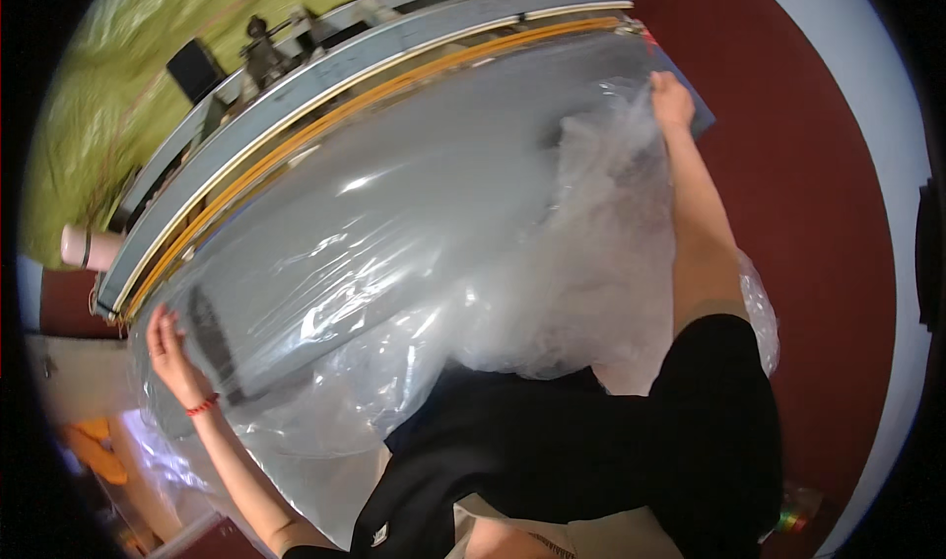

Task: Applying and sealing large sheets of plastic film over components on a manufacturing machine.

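Beyond the fingers, a grey machine beam (443, 22) is seen. Clear plastic film (611, 234) is spread between them: its edge is pinched by the right hand (672, 103); at the left hand (175, 364), fingers are loosely opened, contact being unclear. Tension should be kept even.

Clear film (394, 308) partly hidden behind the black garment (562, 451) — small multicoloured thing (797, 510), lower right, too blurred

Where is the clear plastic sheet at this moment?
The clear plastic sheet stretches across the middle of the head view, between the left hand and the right hand, below the orange strip.
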Action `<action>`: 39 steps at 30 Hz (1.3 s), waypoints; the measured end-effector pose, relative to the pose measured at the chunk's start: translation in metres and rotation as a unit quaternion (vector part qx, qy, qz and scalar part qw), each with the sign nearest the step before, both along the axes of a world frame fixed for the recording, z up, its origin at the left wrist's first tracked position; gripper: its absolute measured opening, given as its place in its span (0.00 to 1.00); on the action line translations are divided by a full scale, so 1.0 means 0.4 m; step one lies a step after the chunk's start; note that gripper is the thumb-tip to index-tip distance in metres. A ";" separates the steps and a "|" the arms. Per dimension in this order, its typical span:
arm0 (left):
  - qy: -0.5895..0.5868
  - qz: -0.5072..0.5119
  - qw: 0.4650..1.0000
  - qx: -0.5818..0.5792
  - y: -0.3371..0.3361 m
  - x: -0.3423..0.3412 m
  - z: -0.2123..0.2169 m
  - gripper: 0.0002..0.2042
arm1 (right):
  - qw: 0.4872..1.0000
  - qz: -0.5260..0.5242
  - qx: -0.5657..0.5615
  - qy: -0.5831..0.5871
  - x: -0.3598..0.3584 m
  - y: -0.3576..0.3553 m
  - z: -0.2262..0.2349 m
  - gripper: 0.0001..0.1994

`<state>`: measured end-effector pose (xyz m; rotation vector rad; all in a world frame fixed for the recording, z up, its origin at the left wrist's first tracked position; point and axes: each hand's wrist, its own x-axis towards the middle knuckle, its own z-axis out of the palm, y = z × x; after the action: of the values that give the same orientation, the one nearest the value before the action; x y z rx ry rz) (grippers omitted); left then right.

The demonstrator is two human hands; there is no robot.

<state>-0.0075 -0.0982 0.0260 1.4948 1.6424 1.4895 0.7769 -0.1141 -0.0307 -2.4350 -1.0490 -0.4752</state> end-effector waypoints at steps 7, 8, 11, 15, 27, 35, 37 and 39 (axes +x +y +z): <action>-0.063 -0.606 0.774 -0.175 -0.160 0.727 0.090 0.15 | 1.000 0.000 0.009 -0.002 -0.014 -0.011 0.004 0.15; -0.048 -0.605 0.783 -0.136 -0.167 0.792 0.076 0.15 | 1.000 0.010 0.017 -0.004 -0.026 -0.003 0.008 0.15; 0.077 -0.555 0.828 -0.026 -0.204 0.945 -0.044 0.15 | 1.000 0.008 0.008 0.005 -0.027 -0.003 0.010 0.15; 0.041 -0.753 0.656 -0.024 -0.324 0.967 -0.008 0.16 | 1.000 -0.003 0.010 -0.012 -0.023 -0.017 0.008 0.14; -0.169 -0.630 0.692 -0.309 -0.264 0.840 -0.012 0.11 | 1.000 0.023 -0.014 -0.016 -0.028 -0.010 0.010 0.14; -0.504 -0.602 0.619 -0.023 -0.347 0.492 0.095 0.14 | 0.999 0.018 -0.043 0.000 -0.018 -0.013 0.010 0.16; -0.572 -0.551 0.605 -0.053 -0.377 0.438 0.098 0.15 | 0.999 0.011 -0.048 -0.016 -0.001 -0.036 0.014 0.16; -0.528 -0.416 0.740 0.031 -0.414 0.362 0.137 0.14 | 0.998 0.041 -0.044 -0.009 -0.028 0.014 0.002 0.16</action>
<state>0.1374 -0.2639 0.0810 0.8299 0.1726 1.3617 0.7656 -0.1086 -0.0298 -2.4565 -1.1950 -0.4346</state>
